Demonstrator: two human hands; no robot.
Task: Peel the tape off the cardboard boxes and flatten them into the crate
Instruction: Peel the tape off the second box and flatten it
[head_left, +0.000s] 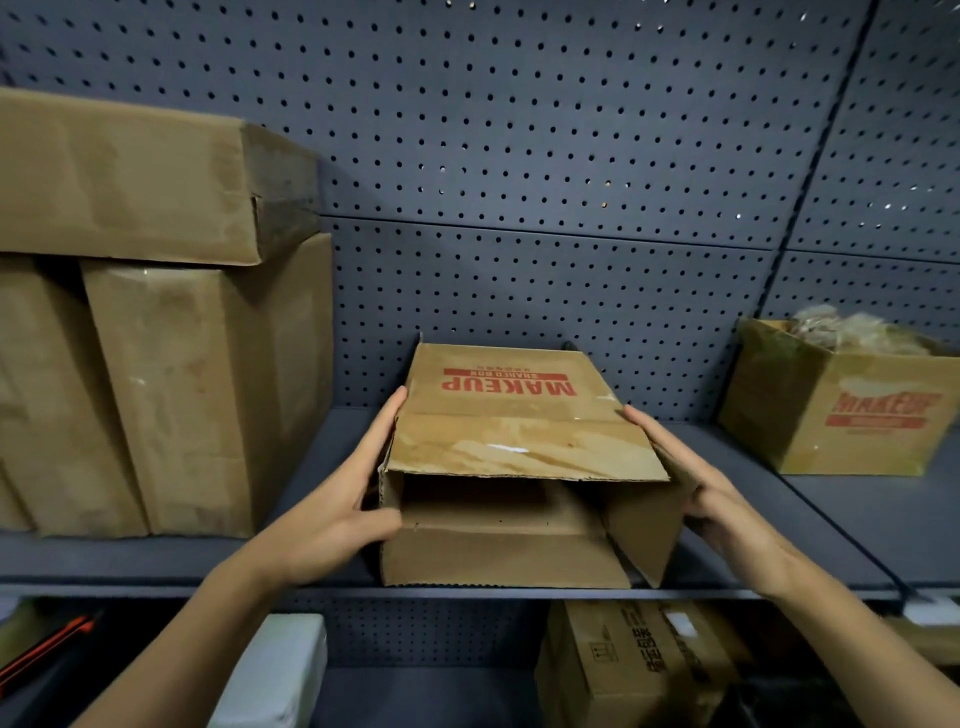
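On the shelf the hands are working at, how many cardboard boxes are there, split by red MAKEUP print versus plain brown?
Red MAKEUP print: 2, the held box and the filled box at right.
Plain brown: 3, the top box, the box under it and the far-left box.
Total: 5
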